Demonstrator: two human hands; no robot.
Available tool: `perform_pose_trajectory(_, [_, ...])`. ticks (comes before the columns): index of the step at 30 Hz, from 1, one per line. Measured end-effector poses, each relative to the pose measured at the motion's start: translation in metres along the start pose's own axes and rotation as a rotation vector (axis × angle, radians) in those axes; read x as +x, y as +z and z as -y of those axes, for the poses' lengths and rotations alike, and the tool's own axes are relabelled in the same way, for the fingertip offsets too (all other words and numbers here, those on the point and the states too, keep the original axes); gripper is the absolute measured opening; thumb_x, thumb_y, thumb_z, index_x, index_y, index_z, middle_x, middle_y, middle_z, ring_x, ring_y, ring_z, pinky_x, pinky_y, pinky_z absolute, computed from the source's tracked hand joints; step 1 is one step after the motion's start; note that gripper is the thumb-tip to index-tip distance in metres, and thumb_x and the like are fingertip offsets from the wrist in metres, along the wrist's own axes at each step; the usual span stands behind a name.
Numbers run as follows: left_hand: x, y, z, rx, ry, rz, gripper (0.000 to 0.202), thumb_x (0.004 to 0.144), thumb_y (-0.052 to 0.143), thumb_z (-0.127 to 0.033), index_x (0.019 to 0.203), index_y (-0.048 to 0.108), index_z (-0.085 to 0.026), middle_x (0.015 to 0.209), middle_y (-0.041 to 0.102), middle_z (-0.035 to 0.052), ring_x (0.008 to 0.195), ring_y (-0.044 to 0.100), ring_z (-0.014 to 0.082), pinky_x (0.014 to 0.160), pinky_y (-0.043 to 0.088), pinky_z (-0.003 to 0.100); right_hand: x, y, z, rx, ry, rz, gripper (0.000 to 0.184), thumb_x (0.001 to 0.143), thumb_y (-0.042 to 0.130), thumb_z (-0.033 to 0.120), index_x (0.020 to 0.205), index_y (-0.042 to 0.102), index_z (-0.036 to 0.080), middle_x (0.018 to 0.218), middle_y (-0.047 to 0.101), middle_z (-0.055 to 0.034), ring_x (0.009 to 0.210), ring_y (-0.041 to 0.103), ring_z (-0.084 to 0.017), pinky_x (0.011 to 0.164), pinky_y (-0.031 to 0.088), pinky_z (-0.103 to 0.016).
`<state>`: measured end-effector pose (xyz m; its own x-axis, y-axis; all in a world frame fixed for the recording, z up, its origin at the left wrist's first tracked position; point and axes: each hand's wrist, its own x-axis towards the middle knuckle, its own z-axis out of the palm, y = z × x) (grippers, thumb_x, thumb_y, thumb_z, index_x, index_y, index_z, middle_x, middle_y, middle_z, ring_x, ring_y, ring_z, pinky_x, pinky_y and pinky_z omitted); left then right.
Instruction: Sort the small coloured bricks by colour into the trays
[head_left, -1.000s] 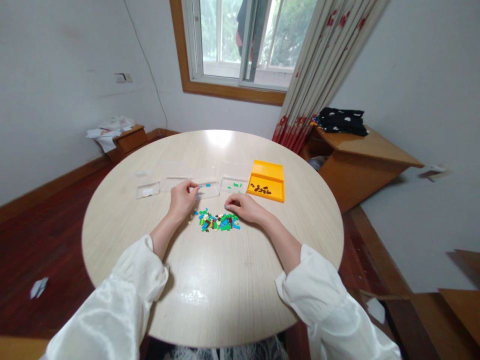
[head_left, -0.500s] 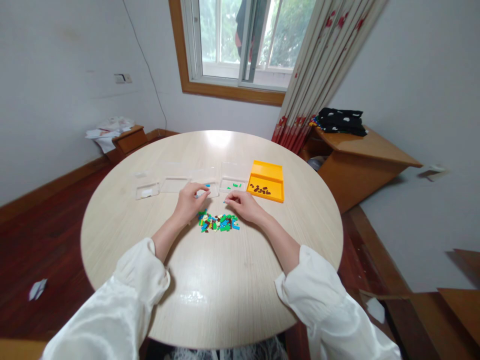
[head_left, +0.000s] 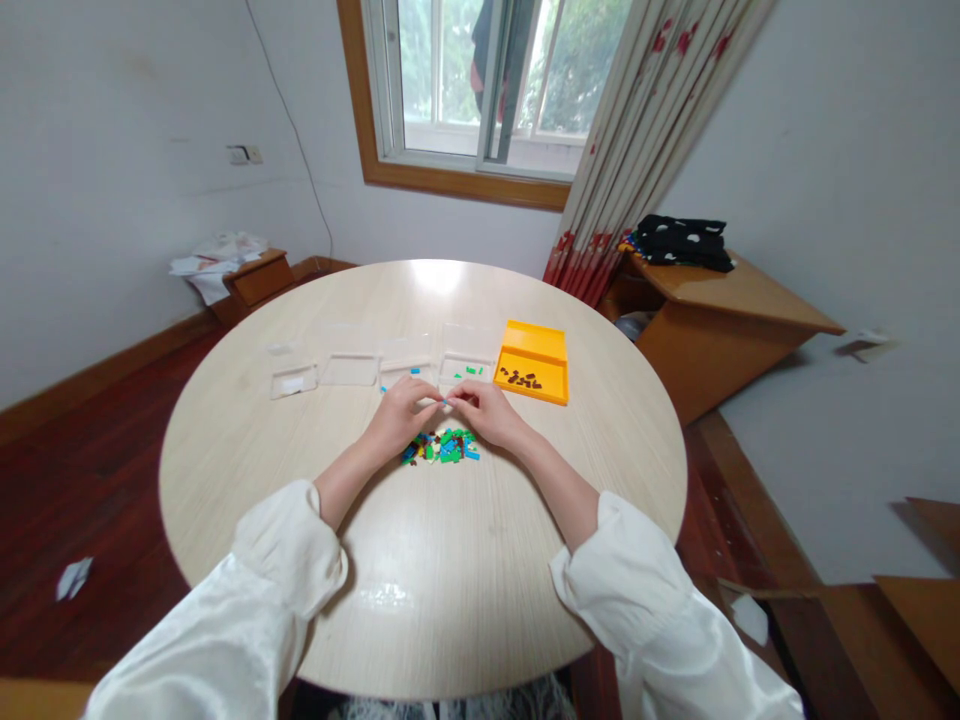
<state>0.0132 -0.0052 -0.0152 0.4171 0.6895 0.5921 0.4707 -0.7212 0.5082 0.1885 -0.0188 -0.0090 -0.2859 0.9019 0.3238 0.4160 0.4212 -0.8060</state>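
Closing in a narrow pinch at the centre of the frame, my right hand [head_left: 491, 412] holds a small blue piece [head_left: 445, 401] between thumb and finger in the head view, the only feed I have. My left hand [head_left: 397, 415] meets it from the left, its thumb and index finger nearly together at the piece; I cannot tell from here whether they grip it too. Just below both hands I see a loose pile [head_left: 450, 447] of blue, green, dark brown and cream pieces on the round table [head_left: 450, 580], its left end partly covered by my left hand. Above the hands, left of centre, a clear tray [head_left: 385, 372] holds a few blue pieces, and beside it on the right another clear box [head_left: 442, 371] holds green ones. Right of that, an open yellow case [head_left: 536, 343] has dark brown pieces [head_left: 521, 379] in its near half. Farther left I make out two more clear containers [head_left: 349, 370]. White sleeves [head_left: 289, 545] fill the lower left and lower right; a window [head_left: 495, 160] and a patterned curtain [head_left: 637, 120] stand at the top.
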Motion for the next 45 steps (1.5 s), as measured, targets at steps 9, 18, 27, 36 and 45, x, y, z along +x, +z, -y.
perform_pose_trajectory(9, [0.0,-0.002,-0.002,-0.011,0.015,0.004,0.009,0.08,0.058,-0.02,0.076,0.065,-0.018,0.077,0.067,0.0035,0.078,0.058,0.0173,0.073,0.046,0.031,0.0,0.001,-0.002,0.009,-0.012,-0.001,0.012,0.081,0.057,0.02,0.076,0.067,0.014,0.073,0.064,-0.0013,0.069,0.055,-0.012,0.067,0.042,-0.024])
perform_pose_trajectory(18, [0.002,-0.009,0.003,0.036,-0.075,-0.095,0.009,0.079,0.056,-0.02,0.076,0.065,-0.018,0.08,0.069,0.0047,0.08,0.059,0.018,0.074,0.046,0.031,0.0,0.0,-0.002,-0.017,0.032,0.028,0.012,0.08,0.057,0.019,0.075,0.067,0.013,0.071,0.064,-0.0014,0.066,0.053,-0.011,0.064,0.041,-0.023])
perform_pose_trajectory(27, [0.005,-0.021,0.018,0.229,-0.343,-0.233,0.011,0.074,0.055,-0.02,0.073,0.066,-0.017,0.079,0.069,0.0051,0.079,0.059,0.019,0.075,0.045,0.031,-0.004,0.0,-0.001,0.003,0.072,0.209,0.006,0.074,0.063,0.014,0.073,0.068,0.012,0.068,0.063,-0.0013,0.062,0.053,-0.01,0.061,0.042,-0.023])
perform_pose_trajectory(36, [0.004,-0.024,0.026,0.294,-0.474,-0.191,0.014,0.073,0.053,-0.022,0.072,0.067,-0.017,0.079,0.069,0.0054,0.079,0.06,0.0207,0.076,0.045,0.032,-0.008,0.006,0.007,-0.119,-0.134,0.191,0.019,0.077,0.064,0.016,0.095,0.068,0.015,0.093,0.065,-0.0071,0.09,0.058,-0.015,0.084,0.045,-0.031])
perform_pose_trajectory(45, [0.001,-0.019,0.038,0.308,-0.436,-0.23,0.014,0.073,0.055,-0.024,0.069,0.068,-0.018,0.078,0.07,0.0072,0.081,0.062,0.024,0.078,0.045,0.036,-0.012,0.018,0.021,-0.367,-0.261,0.264,0.026,0.09,0.048,0.022,0.11,0.064,0.017,0.117,0.062,-0.0102,0.111,0.052,-0.02,0.095,0.039,-0.037])
